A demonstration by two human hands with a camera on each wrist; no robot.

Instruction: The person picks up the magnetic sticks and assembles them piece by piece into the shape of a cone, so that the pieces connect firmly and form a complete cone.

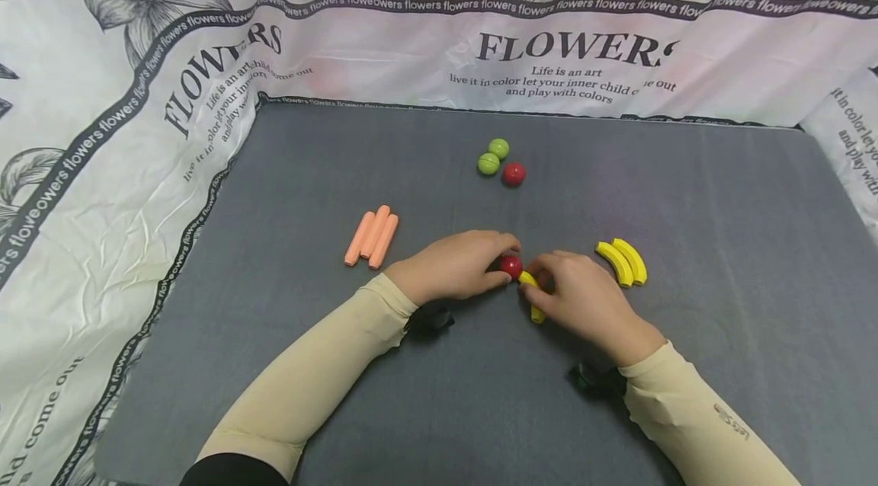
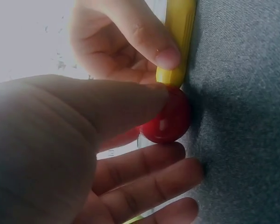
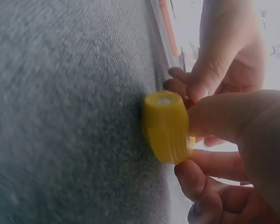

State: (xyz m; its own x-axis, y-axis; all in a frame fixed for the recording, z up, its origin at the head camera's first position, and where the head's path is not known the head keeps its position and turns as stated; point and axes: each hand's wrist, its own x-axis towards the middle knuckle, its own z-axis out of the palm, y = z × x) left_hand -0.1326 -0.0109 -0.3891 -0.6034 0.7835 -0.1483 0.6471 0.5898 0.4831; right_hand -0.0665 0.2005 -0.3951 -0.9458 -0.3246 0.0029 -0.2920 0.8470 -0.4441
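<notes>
On the grey mat point(image 1: 720, 242), my left hand point(image 1: 480, 266) pinches a red ball point(image 1: 511, 266) between thumb and fingers. In the left wrist view the red ball point(image 2: 167, 122) sits under my thumb and touches the end of a yellow banana piece point(image 2: 177, 37). My right hand point(image 1: 549, 289) grips that yellow banana piece point(image 1: 531, 294) right beside the ball. The right wrist view shows the banana piece point(image 3: 165, 126) end-on, held by thumb and fingers against the mat point(image 3: 65, 116).
Two green balls point(image 1: 493, 156) and another red ball point(image 1: 513, 174) lie at the mat's far middle. Three orange sticks point(image 1: 373, 236) lie to the left. Two yellow banana pieces point(image 1: 622, 261) lie to the right. A flower-print cloth point(image 1: 103, 166) surrounds the mat.
</notes>
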